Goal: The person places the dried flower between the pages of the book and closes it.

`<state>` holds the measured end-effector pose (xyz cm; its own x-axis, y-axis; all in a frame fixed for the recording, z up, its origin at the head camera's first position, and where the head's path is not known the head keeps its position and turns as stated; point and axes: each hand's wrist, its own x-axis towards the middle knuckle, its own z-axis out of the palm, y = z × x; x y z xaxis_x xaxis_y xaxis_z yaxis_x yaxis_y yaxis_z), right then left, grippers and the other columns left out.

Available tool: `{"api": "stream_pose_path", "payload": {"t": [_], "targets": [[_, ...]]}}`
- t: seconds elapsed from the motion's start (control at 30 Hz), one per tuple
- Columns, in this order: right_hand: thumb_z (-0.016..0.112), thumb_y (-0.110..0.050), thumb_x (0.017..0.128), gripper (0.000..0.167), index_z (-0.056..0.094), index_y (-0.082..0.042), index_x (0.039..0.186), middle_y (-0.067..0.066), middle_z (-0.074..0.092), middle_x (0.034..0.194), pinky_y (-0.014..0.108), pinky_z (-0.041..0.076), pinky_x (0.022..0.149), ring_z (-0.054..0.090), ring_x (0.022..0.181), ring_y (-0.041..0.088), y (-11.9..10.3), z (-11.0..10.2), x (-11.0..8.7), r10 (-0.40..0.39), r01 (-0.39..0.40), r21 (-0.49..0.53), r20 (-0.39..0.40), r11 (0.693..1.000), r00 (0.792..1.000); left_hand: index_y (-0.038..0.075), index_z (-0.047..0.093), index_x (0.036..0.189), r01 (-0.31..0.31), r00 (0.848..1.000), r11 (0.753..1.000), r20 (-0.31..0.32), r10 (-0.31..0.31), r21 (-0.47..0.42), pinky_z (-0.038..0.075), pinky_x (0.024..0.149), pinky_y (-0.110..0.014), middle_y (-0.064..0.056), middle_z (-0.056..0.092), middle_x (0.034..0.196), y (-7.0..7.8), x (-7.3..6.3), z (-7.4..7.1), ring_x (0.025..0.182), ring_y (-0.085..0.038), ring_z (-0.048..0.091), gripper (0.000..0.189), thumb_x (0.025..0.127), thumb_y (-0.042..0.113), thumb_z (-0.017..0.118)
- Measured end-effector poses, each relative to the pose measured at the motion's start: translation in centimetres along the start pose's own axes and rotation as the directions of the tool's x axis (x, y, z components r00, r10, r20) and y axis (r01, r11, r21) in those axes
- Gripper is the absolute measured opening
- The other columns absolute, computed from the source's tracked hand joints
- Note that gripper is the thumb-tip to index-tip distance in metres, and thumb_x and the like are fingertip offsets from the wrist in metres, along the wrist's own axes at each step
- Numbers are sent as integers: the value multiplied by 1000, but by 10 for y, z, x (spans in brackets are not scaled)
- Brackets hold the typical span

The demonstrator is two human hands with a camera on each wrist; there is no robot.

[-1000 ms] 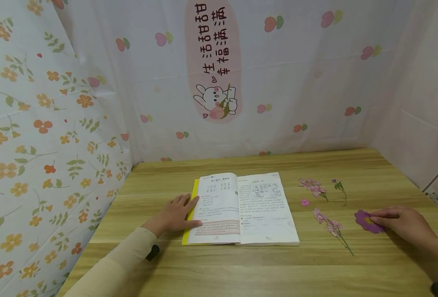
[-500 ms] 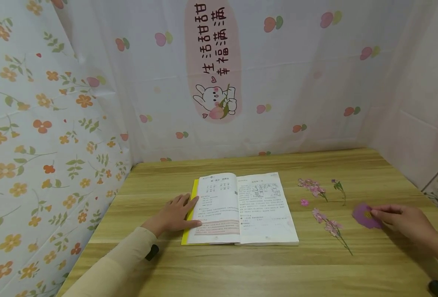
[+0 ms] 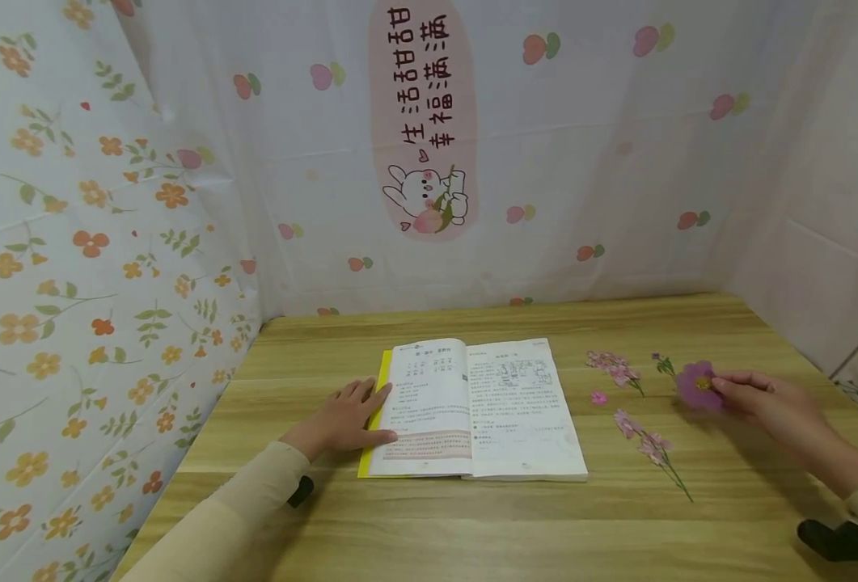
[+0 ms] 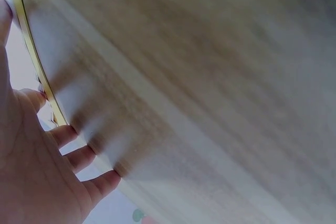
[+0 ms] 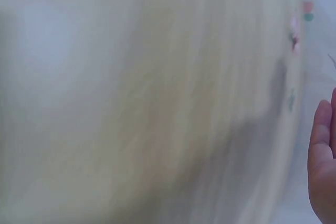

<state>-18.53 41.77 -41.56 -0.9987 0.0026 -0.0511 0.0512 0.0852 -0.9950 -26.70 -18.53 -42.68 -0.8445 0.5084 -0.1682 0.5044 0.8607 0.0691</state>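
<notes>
Checking the station from my remote post, I found the right hand [image 3: 778, 411] with thumb and fingers together, pinching the purple flower [image 3: 696, 385] at its right side. The flower was over the right part of the table [image 3: 429, 529], yellow centre visible; in the head view it overlapped the stem of a small green sprig [image 3: 665, 366]. I could not tell whether it touched the tabletop. Left of it lay an upper pink sprig [image 3: 615, 369], a loose pink blossom [image 3: 599, 398] and a lower pink sprig [image 3: 653, 446], well apart from the left hand [image 3: 341, 420]. That hand's fingers were spread and clamped on nothing; it rested at the left edge of the open book [image 3: 526, 436], thumb over the page margin, beside the yellow cover [image 3: 365, 468]. I noted a fruit-printed cloth [image 3: 581, 178] behind the table and a flower-printed cloth [image 3: 72, 283] at the left.
</notes>
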Motion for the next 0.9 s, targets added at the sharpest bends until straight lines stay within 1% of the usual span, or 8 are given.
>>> {"api": "stream_pose_path", "payload": {"t": [0.1, 0.13, 0.23, 0.37, 0.5, 0.6, 0.73, 0.9], "targets": [[59, -8, 97, 16, 73, -13, 103, -12, 69, 101, 21, 53, 75, 66, 90, 3, -7, 11, 6, -33, 31, 145, 12, 989, 999, 16, 27, 155, -1, 1000, 1000, -2, 1, -2, 26, 106, -58, -19, 27, 154, -1, 0, 0, 139, -41, 26, 89, 88, 70, 50], [59, -7, 97, 16, 73, -13, 103, -11, 69, 101, 22, 53, 76, 67, 90, 4, -9, 15, 8, -41, 38, 175, 13, 984, 999, 16, 27, 155, -2, 1000, 1000, -1, 2, -4, 26, 106, -58, -19, 27, 154, -1, 0, 0, 139, -41, 26, 89, 88, 70, 50], [59, -5, 97, 18, 74, -11, 104, -8, 70, 102, 24, 53, 77, 67, 91, 7, -15, 29, 14, -46, 37, 252, 28, 967, 999, 16, 27, 155, -4, 1000, 1000, 4, 4, 0, 27, 106, -58, -18, 27, 154, -2, 1, 1, 139, -40, 25, 90, 87, 72, 48], [58, -3, 97, 19, 75, -10, 102, -5, 71, 100, 25, 53, 78, 68, 90, 9, -21, 50, 22, -34, 13, 299, 66, 954, 997, 17, 26, 155, -5, 1000, 1000, 5, 5, 11, 27, 106, -57, -18, 27, 154, -2, 2, 2, 140, -40, 25, 90, 87, 73, 47], [60, -4, 96, 17, 75, -12, 98, -4, 71, 96, 25, 54, 77, 68, 86, 10, -26, 74, 30, 4, -32, 305, 92, 952, 996, 17, 26, 155, -3, 1000, 1000, 1, 3, 16, 27, 107, -57, -18, 26, 154, -2, 2, 2, 139, -40, 25, 90, 87, 72, 47], [63, -7, 95, 15, 75, -15, 96, -5, 71, 94, 24, 53, 77, 68, 85, 9, -30, 93, 35, 38, -67, 285, 104, 956, 994, 17, 26, 155, 5, 1000, 1000, 3, -5, 15, 27, 107, -57, -18, 26, 155, -2, 3, 3, 139, -40, 25, 90, 87, 72, 48], [64, -12, 95, 10, 71, -17, 99, -6, 70, 94, 26, 53, 79, 67, 85, 9, -34, 116, 41, 55, -84, 225, 130, 971, 990, 17, 26, 155, 12, 1000, 1000, 8, -12, 7, 26, 107, -56, -17, 26, 155, -1, 2, 2, 140, -40, 25, 90, 87, 71, 48], [65, -17, 96, 11, 64, -15, 107, -7, 69, 90, 29, 53, 74, 64, 79, 8, -35, 147, 49, 86, -105, 139, 138, 985, 987, 17, 26, 155, 14, 1000, 1000, 15, -14, 5, 26, 107, -57, -18, 25, 155, -2, 3, 3, 140, -40, 24, 90, 87, 72, 48]]}}
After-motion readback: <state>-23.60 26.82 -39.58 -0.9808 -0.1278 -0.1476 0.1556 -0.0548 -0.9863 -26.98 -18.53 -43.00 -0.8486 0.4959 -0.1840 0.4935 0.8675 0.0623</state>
